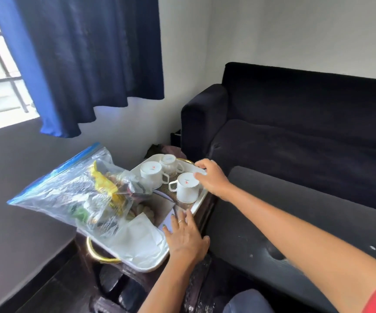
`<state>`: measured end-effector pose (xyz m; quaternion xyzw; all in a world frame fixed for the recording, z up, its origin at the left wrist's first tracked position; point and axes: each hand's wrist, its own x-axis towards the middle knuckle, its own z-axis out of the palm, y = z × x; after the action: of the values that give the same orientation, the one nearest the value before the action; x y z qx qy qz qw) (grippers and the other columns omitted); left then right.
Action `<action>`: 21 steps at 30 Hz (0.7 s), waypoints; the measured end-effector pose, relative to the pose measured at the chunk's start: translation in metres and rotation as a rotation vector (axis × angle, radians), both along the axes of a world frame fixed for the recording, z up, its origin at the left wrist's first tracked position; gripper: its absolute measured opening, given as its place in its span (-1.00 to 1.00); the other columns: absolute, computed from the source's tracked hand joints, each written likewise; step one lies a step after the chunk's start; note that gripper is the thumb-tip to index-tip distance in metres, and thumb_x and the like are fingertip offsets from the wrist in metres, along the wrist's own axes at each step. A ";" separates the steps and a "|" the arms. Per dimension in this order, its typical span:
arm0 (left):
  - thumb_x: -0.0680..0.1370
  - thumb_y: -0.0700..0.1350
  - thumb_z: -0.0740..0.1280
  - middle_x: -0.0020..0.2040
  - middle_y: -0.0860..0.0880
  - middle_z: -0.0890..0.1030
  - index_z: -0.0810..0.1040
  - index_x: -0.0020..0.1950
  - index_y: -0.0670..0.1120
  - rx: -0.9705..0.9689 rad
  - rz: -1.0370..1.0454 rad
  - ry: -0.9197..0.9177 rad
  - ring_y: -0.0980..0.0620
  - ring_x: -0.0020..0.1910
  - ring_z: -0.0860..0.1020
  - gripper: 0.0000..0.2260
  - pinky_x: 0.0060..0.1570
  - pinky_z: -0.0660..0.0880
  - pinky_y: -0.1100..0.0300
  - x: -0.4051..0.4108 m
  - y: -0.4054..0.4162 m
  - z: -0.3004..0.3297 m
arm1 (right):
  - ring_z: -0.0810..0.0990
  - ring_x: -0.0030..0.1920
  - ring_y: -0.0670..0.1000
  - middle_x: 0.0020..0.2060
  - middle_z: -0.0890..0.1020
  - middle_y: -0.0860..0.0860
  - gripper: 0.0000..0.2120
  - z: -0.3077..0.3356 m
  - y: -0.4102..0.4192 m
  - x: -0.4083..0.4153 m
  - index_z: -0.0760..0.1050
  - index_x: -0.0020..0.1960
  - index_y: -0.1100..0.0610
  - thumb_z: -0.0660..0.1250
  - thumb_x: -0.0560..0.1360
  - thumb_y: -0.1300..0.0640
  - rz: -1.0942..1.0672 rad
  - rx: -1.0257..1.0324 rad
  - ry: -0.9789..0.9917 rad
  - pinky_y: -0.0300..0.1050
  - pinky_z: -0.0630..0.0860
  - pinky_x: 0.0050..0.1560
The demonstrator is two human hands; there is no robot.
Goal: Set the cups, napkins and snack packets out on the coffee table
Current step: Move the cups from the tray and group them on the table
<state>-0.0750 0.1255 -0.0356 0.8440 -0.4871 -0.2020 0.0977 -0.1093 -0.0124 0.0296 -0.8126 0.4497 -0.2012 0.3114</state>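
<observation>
The fingers of my right hand (209, 177) are curled around the far right rim of the white rectangular tray with gold handles (196, 205), thumb touching the base of the nearest white ceramic cup (185, 187), which stands upside down with its handle turned left. My left hand (185, 237) lies flat, fingers spread and holding nothing, on the tray's near right edge, a ring on one finger, fingertips touching a pale card or paper whose nature I cannot make out. Just left of that hand sits a stack of white folded napkins (139, 236) in the tray's near end. Two more white cups (152, 171) (170, 164) stand inverted at the far end, close together. A large clear zip bag with a blue seal (69, 190), stuffed with yellow, green and dark snack packets (105, 188), leans over the tray's left side. The tray rests on a small dark wooden worktop (207, 211), with a dark navy sofa (295, 123) to the right and a blue curtain (81, 59) hanging above on the left.
</observation>
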 end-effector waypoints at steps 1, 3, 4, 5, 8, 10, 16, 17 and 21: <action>0.55 0.15 0.20 0.58 -0.08 -0.10 -0.16 0.56 -0.10 0.011 0.002 0.001 -0.12 0.55 -0.15 -0.24 0.47 -0.10 -0.18 0.001 0.000 -0.001 | 0.39 0.30 0.10 0.25 0.44 0.08 -0.65 0.001 -0.007 0.012 0.42 0.28 0.12 0.27 0.50 0.13 0.004 -0.018 0.008 0.10 0.29 0.35; 0.56 0.15 0.18 0.58 -0.09 -0.09 -0.16 0.56 -0.10 0.021 0.005 0.000 -0.13 0.55 -0.15 -0.25 0.47 -0.09 -0.19 0.003 0.001 -0.002 | 0.39 0.30 0.11 0.26 0.43 0.09 -0.64 0.000 -0.019 0.033 0.41 0.29 0.12 0.27 0.50 0.12 0.019 -0.050 0.053 0.09 0.29 0.35; 0.56 0.15 0.18 0.58 -0.09 -0.08 -0.17 0.56 -0.11 0.025 0.004 -0.003 -0.13 0.55 -0.15 -0.25 0.47 -0.09 -0.19 0.004 0.002 -0.001 | 0.39 0.31 0.11 0.28 0.42 0.08 -0.62 -0.001 -0.024 0.042 0.39 0.31 0.11 0.26 0.51 0.10 0.027 -0.060 0.084 0.10 0.29 0.35; 0.57 0.14 0.18 0.58 -0.10 -0.08 -0.17 0.56 -0.11 0.029 0.005 -0.003 -0.14 0.55 -0.14 -0.25 0.47 -0.08 -0.19 0.004 0.002 -0.002 | 0.37 0.32 0.12 0.31 0.40 0.08 -0.60 -0.004 -0.029 0.051 0.36 0.33 0.11 0.26 0.51 0.09 0.039 -0.058 0.116 0.10 0.28 0.36; 0.57 0.14 0.18 0.58 -0.11 -0.09 -0.19 0.56 -0.12 0.039 0.010 -0.006 -0.15 0.55 -0.14 -0.25 0.47 -0.06 -0.19 0.001 0.003 -0.002 | 0.34 0.36 0.16 0.38 0.33 0.10 -0.50 -0.013 -0.040 0.076 0.27 0.40 0.10 0.28 0.50 0.05 0.107 -0.018 0.188 0.13 0.29 0.36; 0.57 0.14 0.17 0.58 -0.13 -0.09 -0.20 0.56 -0.13 0.045 0.005 -0.015 -0.16 0.55 -0.15 -0.24 0.46 -0.05 -0.20 -0.001 0.003 -0.002 | 0.30 0.39 0.17 0.40 0.29 0.11 -0.43 -0.017 -0.046 0.090 0.21 0.43 0.09 0.32 0.48 0.04 0.153 -0.016 0.235 0.14 0.28 0.36; 0.58 0.16 0.15 0.58 -0.14 -0.12 -0.23 0.55 -0.14 0.091 -0.018 -0.050 -0.18 0.55 -0.17 -0.24 0.46 -0.03 -0.21 -0.001 0.002 -0.004 | 0.12 0.46 0.17 0.54 0.04 -0.01 -0.40 -0.026 -0.059 0.115 0.06 0.50 0.06 0.21 0.54 -0.01 0.294 -0.157 0.508 0.13 0.14 0.40; 0.58 0.16 0.15 0.58 -0.15 -0.11 -0.22 0.55 -0.15 0.093 -0.019 -0.048 -0.18 0.55 -0.16 -0.24 0.46 -0.02 -0.21 -0.001 0.002 -0.004 | 0.16 0.44 0.18 0.52 0.08 0.00 -0.42 -0.027 -0.060 0.116 0.10 0.48 0.08 0.21 0.54 -0.03 0.298 -0.195 0.527 0.14 0.17 0.38; 0.58 0.16 0.15 0.58 -0.16 -0.11 -0.22 0.55 -0.15 0.107 -0.029 -0.059 -0.20 0.55 -0.15 -0.24 0.46 0.00 -0.22 -0.002 0.001 -0.002 | 0.31 0.33 0.20 0.40 0.31 0.06 -0.53 -0.029 -0.061 0.115 0.23 0.33 0.14 0.28 0.52 -0.01 0.286 -0.284 0.479 0.12 0.31 0.24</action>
<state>-0.0765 0.1263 -0.0376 0.8465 -0.4903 -0.2043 0.0352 0.0059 -0.0731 0.0005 -0.9273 0.3589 -0.0190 0.1048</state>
